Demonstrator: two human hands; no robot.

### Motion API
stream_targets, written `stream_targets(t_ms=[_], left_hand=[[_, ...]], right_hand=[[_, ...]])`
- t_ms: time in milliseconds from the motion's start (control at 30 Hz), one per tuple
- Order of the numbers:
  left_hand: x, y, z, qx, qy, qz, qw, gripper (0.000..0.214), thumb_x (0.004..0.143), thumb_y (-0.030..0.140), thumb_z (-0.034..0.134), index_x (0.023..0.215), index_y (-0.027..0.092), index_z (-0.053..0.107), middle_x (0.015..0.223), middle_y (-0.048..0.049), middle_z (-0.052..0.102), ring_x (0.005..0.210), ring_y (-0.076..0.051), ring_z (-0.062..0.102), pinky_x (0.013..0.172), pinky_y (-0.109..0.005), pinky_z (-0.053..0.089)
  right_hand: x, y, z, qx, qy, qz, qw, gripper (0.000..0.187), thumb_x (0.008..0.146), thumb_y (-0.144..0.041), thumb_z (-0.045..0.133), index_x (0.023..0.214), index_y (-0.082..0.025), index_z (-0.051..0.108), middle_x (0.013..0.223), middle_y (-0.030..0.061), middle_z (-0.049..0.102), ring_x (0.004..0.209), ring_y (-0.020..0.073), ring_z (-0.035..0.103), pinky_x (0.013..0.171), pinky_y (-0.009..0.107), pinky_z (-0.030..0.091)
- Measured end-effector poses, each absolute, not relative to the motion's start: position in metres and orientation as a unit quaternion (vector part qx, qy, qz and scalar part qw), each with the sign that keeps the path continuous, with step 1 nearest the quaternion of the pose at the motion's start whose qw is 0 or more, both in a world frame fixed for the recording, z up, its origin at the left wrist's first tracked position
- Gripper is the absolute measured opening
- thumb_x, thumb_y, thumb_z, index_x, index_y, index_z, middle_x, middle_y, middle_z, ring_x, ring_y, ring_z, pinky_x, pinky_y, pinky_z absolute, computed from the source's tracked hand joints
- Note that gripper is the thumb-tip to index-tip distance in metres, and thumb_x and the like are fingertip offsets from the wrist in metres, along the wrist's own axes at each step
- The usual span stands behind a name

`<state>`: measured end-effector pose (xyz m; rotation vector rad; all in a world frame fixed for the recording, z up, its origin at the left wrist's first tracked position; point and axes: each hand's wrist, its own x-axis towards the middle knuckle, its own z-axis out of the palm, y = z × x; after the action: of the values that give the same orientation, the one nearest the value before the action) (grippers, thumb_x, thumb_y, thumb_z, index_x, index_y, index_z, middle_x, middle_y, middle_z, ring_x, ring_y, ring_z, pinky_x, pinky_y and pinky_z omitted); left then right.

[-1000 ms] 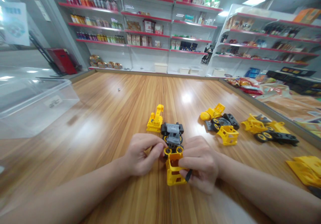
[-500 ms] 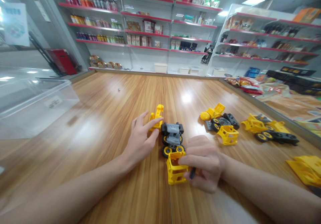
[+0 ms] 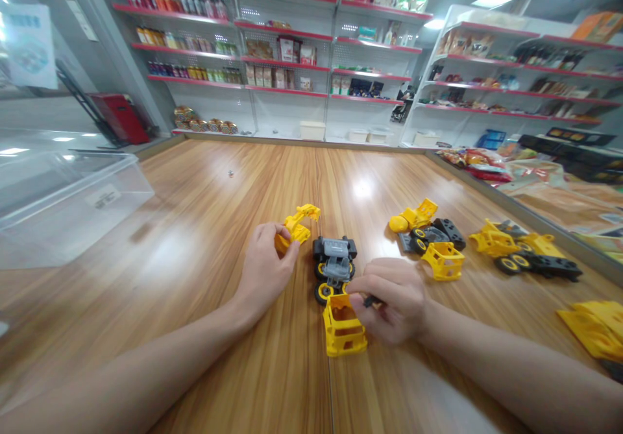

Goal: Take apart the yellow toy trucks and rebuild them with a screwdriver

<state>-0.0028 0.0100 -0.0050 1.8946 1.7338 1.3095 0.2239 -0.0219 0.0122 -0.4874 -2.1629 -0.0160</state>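
Note:
My left hand (image 3: pixel 267 270) is closed on a yellow toy excavator arm (image 3: pixel 297 224) and holds it tilted, just left of a grey and black toy chassis with yellow wheels (image 3: pixel 333 265). A yellow toy cab (image 3: pixel 343 325) lies on the wooden table in front of the chassis. My right hand (image 3: pixel 392 299) rests beside the cab, its fingers pinched on a small black part (image 3: pixel 372 301).
More yellow and black toy vehicle parts lie to the right: one cluster (image 3: pixel 428 234), another (image 3: pixel 523 256), and a yellow piece (image 3: pixel 594 328) at the table's right edge. A clear plastic bin (image 3: pixel 63 194) stands at the left. Shop shelves (image 3: pixel 292 64) line the back.
My left hand let go near the chassis, reached forward and picked up the yellow excavator arm. My right hand released the cab and shifted slightly up, still pinching the black part.

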Motion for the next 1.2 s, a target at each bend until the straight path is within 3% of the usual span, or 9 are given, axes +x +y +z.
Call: stream_targets(t_ms=[100, 233, 333, 500, 633, 733, 1000, 1100, 1200], left_hand=[[-0.005, 0.014, -0.007, 0.614, 0.590, 0.495, 0.173, 0.014, 0.081, 0.029, 0.065, 0.079, 0.020, 0.054, 0.089, -0.0029, 0.058, 0.086, -0.021, 0.059, 0.080, -0.037, 0.047], [-0.007, 0.017, -0.012, 0.553, 0.573, 0.562, 0.226, 0.016, 0.086, 0.032, 0.061, 0.085, 0.020, 0.051, 0.083, -0.0008, 0.058, 0.075, -0.017, 0.061, 0.068, -0.030, 0.049], [-0.004, 0.015, -0.009, 0.538, 0.541, 0.602, 0.236, 0.017, 0.089, 0.034, 0.058, 0.090, 0.021, 0.046, 0.087, -0.0005, 0.058, 0.078, -0.015, 0.062, 0.068, -0.027, 0.050], [0.006, -0.003, -0.003, 0.578, 0.310, 0.680, 0.328, 0.018, 0.091, 0.027, 0.059, 0.097, 0.022, 0.043, 0.105, -0.0049, 0.057, 0.092, -0.015, 0.063, 0.074, -0.027, 0.054], [0.007, -0.013, -0.008, 0.619, 0.228, 0.628, 0.413, 0.019, 0.094, 0.025, 0.053, 0.112, 0.024, 0.045, 0.106, -0.0054, 0.058, 0.086, -0.014, 0.063, 0.069, -0.026, 0.055], [0.003, -0.015, -0.010, 0.618, 0.228, 0.586, 0.471, 0.027, 0.095, 0.027, 0.051, 0.120, 0.026, 0.045, 0.101, -0.0049, 0.059, 0.078, -0.013, 0.061, 0.063, -0.023, 0.051], [-0.005, -0.009, 0.008, 0.537, 0.163, 0.419, 0.714, 0.049, 0.077, 0.034, 0.069, 0.122, 0.015, 0.059, 0.073, -0.0032, 0.061, 0.056, -0.012, 0.055, 0.053, -0.021, 0.042], [-0.005, -0.010, 0.010, 0.491, 0.143, 0.368, 0.776, 0.052, 0.071, 0.028, 0.073, 0.121, 0.016, 0.063, 0.077, -0.0058, 0.068, 0.061, -0.015, 0.062, 0.058, -0.023, 0.046], [-0.004, -0.008, 0.010, 0.452, 0.158, 0.347, 0.807, 0.048, 0.071, 0.023, 0.073, 0.117, 0.015, 0.066, 0.095, -0.0106, 0.073, 0.076, -0.020, 0.069, 0.069, -0.028, 0.052]], right_hand=[[0.222, -0.019, 0.010, -0.256, -0.858, -0.007, 0.446, 0.008, 0.081, -0.014, 0.059, 0.074, -0.017, 0.060, 0.058, -0.0015, 0.055, 0.049, 0.0101, 0.045, 0.050, 0.026, 0.031], [0.222, -0.020, 0.013, -0.290, -0.848, 0.014, 0.444, 0.004, 0.082, -0.020, 0.062, 0.082, -0.015, 0.063, 0.067, 0.0015, 0.063, 0.054, 0.0107, 0.054, 0.053, 0.025, 0.039], [0.223, -0.021, 0.015, -0.307, -0.842, 0.030, 0.443, 0.014, 0.087, -0.023, 0.055, 0.094, -0.014, 0.064, 0.075, 0.0041, 0.066, 0.063, 0.0134, 0.060, 0.059, 0.026, 0.044], [0.224, -0.019, 0.012, -0.373, -0.811, 0.039, 0.450, 0.016, 0.092, -0.021, 0.049, 0.100, -0.015, 0.061, 0.078, 0.0034, 0.067, 0.065, 0.0138, 0.063, 0.060, 0.026, 0.046], [0.224, -0.017, 0.006, -0.393, -0.793, 0.022, 0.465, 0.022, 0.088, -0.026, 0.058, 0.108, -0.016, 0.057, 0.070, -0.0003, 0.063, 0.054, 0.0125, 0.059, 0.052, 0.024, 0.044], [0.224, -0.018, 0.005, -0.354, -0.800, 0.012, 0.485, 0.028, 0.087, -0.027, 0.061, 0.113, -0.017, 0.055, 0.081, 0.0021, 0.068, 0.059, 0.0126, 0.061, 0.056, 0.024, 0.048], [0.226, -0.023, 0.008, -0.315, -0.795, 0.031, 0.518, 0.031, 0.092, -0.025, 0.054, 0.122, -0.019, 0.053, 0.097, 0.0049, 0.070, 0.076, 0.0142, 0.066, 0.068, 0.023, 0.054], [0.226, -0.021, 0.007, -0.316, -0.805, 0.033, 0.501, 0.027, 0.094, -0.025, 0.050, 0.119, -0.019, 0.055, 0.099, 0.0057, 0.071, 0.081, 0.0157, 0.068, 0.071, 0.024, 0.054], [0.226, -0.018, 0.007, -0.327, -0.809, 0.039, 0.486, 0.023, 0.096, -0.028, 0.049, 0.116, -0.020, 0.057, 0.094, 0.0057, 0.071, 0.078, 0.0163, 0.068, 0.069, 0.025, 0.053]])
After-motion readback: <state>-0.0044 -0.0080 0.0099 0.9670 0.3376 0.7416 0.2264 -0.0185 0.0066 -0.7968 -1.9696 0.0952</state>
